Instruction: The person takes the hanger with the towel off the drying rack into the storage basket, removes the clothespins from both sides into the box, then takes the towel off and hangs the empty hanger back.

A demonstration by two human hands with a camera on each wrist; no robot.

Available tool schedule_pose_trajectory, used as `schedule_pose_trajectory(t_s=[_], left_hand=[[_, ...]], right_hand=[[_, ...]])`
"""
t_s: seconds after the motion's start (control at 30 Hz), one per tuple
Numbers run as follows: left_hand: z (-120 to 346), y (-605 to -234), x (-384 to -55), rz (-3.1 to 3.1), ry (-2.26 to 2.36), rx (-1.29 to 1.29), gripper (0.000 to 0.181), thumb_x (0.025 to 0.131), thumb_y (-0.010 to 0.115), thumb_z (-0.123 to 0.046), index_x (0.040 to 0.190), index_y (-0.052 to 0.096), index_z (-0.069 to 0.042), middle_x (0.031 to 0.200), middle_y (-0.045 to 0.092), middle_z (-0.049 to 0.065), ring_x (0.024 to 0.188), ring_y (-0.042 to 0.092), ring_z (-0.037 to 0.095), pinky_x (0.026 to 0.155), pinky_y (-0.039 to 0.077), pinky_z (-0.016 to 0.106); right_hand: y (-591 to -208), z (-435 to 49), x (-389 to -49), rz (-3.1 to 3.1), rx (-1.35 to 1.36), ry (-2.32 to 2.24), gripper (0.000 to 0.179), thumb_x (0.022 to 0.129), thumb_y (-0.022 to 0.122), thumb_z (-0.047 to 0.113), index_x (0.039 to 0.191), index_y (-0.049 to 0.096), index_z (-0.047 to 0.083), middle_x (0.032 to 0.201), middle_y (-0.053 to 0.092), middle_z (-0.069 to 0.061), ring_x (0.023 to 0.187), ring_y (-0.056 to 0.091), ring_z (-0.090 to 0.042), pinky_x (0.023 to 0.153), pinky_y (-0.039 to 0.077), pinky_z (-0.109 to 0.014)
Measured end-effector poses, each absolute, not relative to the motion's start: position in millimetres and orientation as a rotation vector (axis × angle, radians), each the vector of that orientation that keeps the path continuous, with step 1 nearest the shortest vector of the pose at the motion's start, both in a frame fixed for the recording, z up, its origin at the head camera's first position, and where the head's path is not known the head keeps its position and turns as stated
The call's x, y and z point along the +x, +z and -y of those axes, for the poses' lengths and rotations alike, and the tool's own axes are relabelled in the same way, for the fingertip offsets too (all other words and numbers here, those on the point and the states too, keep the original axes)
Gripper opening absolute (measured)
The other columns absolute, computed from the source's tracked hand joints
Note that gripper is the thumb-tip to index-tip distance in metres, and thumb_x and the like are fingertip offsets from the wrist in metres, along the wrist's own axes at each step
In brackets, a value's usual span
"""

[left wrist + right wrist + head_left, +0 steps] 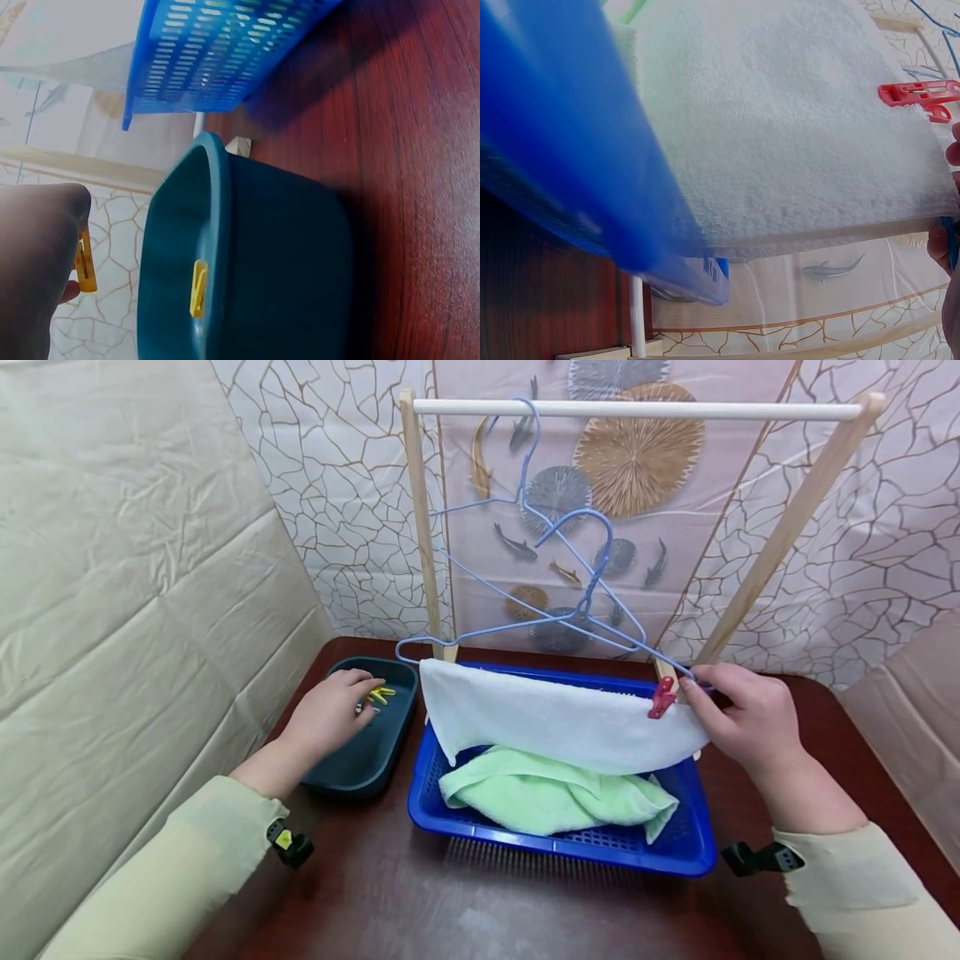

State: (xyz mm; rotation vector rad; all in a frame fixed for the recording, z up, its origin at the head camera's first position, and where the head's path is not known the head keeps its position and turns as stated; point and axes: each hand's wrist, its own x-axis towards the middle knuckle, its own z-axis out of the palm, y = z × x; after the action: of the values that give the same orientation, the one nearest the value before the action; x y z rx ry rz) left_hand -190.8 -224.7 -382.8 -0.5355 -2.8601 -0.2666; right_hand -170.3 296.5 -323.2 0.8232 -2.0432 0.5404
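A yellow clothespin [85,264] is pinched in my left hand [330,708], just above the dark teal tub [365,785]. Inside that tub lies another yellow clothespin [199,289]. My right hand [750,714] grips the right end of a blue wire hanger [588,597], lifted in front of the rack. Over the hanger's lower bar hangs a white towel [540,714], which a red clothespin [662,697] fastens near its right end. Only the fingertips of the right hand [951,247] show at the edge of the right wrist view.
Under the white towel stands a blue plastic basket [487,837] with a light green towel [555,789] in it. Behind it rises a rack with a white rail [637,410], from which a second blue hanger [527,452] hangs. The table [480,910] is dark red wood.
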Motion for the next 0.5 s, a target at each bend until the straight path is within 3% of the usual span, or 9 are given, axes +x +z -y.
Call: schedule_pose_trajectory(t_s=[0.5], left_hand=[[229.6,-392.9,-196.0,2.932,-0.313,-0.532,0.039,0.092,0.063,-0.017,0.13,0.065,-0.008,0.126,0.062,0.013,0.113,0.055,0.03,0.092,0.051,0.048]], right_hand=[[-324.5,-298.1,-169.9,2.047,0.824,0.539,0.051,0.098,0.052,0.044,0.088,0.074,-0.001,0.079,0.071,-0.015,0.057,0.063,-0.024,0.061,0.046,-0.012]])
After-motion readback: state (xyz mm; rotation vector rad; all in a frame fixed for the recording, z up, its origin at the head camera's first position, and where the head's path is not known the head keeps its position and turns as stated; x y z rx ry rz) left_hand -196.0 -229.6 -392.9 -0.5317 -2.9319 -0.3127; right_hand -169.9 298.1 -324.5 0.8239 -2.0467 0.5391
